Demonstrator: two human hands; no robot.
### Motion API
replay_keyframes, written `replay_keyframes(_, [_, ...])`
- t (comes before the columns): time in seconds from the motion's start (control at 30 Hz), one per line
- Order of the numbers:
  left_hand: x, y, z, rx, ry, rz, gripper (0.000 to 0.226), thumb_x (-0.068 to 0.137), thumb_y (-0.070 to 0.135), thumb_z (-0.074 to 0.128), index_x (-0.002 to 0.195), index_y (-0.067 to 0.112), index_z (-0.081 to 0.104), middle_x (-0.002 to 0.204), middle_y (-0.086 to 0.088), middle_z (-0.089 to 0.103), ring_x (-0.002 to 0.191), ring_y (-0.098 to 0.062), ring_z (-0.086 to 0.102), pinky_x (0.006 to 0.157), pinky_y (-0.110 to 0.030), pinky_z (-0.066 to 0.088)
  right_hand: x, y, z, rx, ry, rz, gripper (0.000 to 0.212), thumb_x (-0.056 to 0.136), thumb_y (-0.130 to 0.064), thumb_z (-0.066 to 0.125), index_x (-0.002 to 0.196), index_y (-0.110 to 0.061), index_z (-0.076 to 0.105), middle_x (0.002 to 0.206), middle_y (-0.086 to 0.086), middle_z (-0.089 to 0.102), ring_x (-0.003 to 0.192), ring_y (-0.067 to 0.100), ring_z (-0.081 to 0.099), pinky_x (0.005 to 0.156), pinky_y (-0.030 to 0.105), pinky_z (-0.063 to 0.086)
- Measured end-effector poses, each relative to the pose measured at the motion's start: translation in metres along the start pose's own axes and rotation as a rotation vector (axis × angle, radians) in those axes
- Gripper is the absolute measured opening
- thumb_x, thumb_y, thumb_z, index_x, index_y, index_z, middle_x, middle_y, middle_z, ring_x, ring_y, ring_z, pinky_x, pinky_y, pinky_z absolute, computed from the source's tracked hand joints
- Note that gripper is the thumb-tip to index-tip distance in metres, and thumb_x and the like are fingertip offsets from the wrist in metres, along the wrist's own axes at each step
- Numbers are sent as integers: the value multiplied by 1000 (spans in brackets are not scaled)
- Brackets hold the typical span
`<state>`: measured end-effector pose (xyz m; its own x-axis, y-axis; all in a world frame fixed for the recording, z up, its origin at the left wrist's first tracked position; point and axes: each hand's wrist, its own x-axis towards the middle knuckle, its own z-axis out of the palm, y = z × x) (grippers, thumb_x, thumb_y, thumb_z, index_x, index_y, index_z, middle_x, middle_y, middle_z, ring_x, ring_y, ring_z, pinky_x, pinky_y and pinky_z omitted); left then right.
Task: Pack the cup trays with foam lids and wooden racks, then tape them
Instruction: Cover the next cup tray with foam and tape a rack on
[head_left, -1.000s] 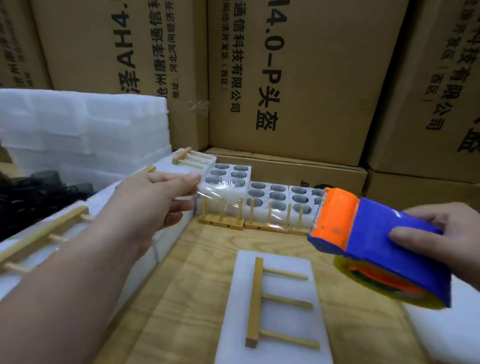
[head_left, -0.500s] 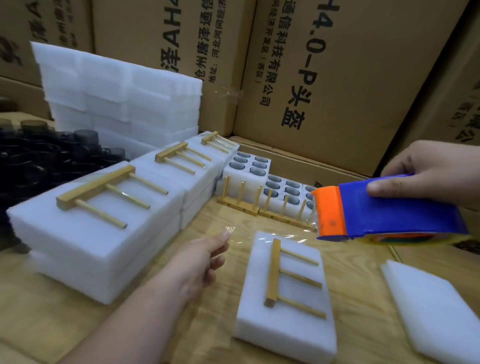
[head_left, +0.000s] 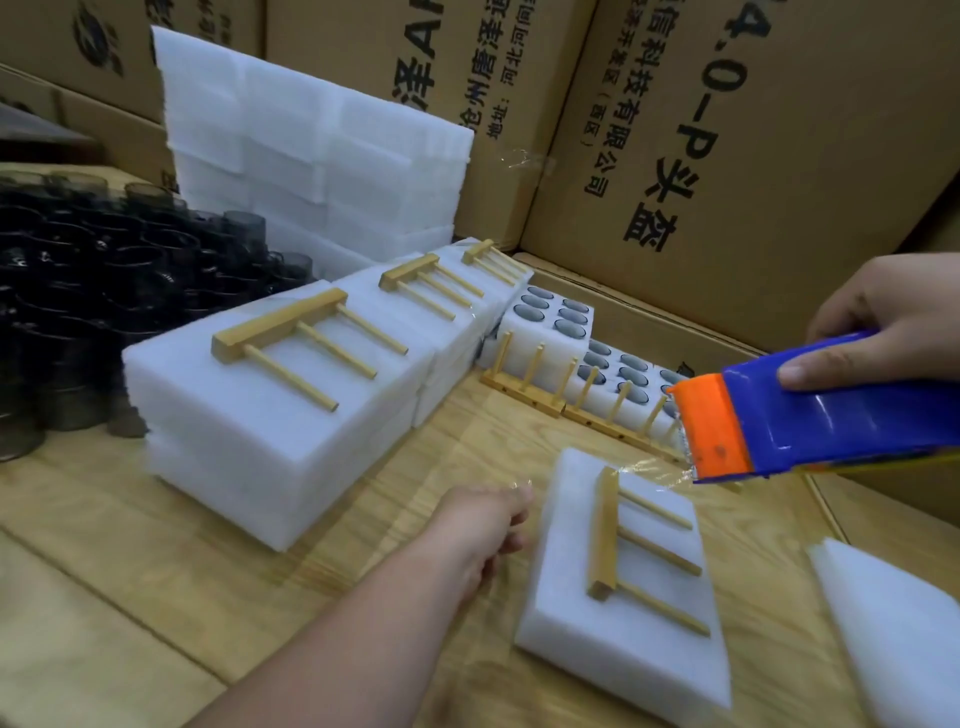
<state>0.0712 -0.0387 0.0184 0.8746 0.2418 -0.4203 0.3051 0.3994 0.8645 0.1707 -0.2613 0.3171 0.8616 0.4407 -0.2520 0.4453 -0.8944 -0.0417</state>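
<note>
Tape (head_left: 652, 470) stretches from right-hand dispenser (head_left: 810, 415) to left fingers (head_left: 514, 493), seemingly pinching its end.

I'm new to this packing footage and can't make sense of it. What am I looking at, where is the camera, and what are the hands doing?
No machine here: a person's two bare hands, filmed by a camera worn on the head, looking down. The right hand grips a blue and orange tape dispenser. The left hand pinches the end of clear tape pulled from it, above a foam-covered tray with a wooden rack on top. On the wooden table also lie finished foam packs, open cup trays and dark cups.
</note>
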Motion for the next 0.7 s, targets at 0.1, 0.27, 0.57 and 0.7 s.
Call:
replay_keyframes(0.1, [3, -1, 3, 49, -4, -10, 15, 95, 29, 68, 84, 20, 64, 75, 6, 62, 43, -5, 54, 42, -14, 26, 8, 3, -4, 15, -21, 8, 66, 48, -100, 62, 90, -50, 72, 84, -9, 78, 76, 11, 77, 63, 27, 61])
replay_keyframes(0.27, [7, -2, 5, 196, 15, -62, 30, 90, 31, 69, 64, 18, 59, 55, 0, 57, 53, -18, 47, 43, -16, 27, 17, 5, -2, -39, -52, 20, 66, 46, -102, 60, 88, -53, 69, 82, -10, 78, 75, 10, 76, 60, 24, 60])
replay_keyframes(0.57, [-1, -1, 11, 337, 88, -28, 21, 84, 26, 68, 70, 12, 62, 51, -5, 63, 44, -23, 56, 45, -20, 39, 18, 11, 7, -43, -50, 52, 66, 44, -101, 62, 86, -50, 70, 82, -11, 78, 75, 10, 76, 59, 23, 59])
replay_keyframes(0.7, [-4, -5, 12, 439, 134, 25, 14, 79, 16, 55, 66, 16, 58, 48, -6, 62, 31, -20, 50, 37, -17, 38, 16, 20, 16, -39, -66, 69, 65, 42, -103, 60, 86, -56, 67, 82, -12, 78, 75, 9, 76, 61, 24, 59])
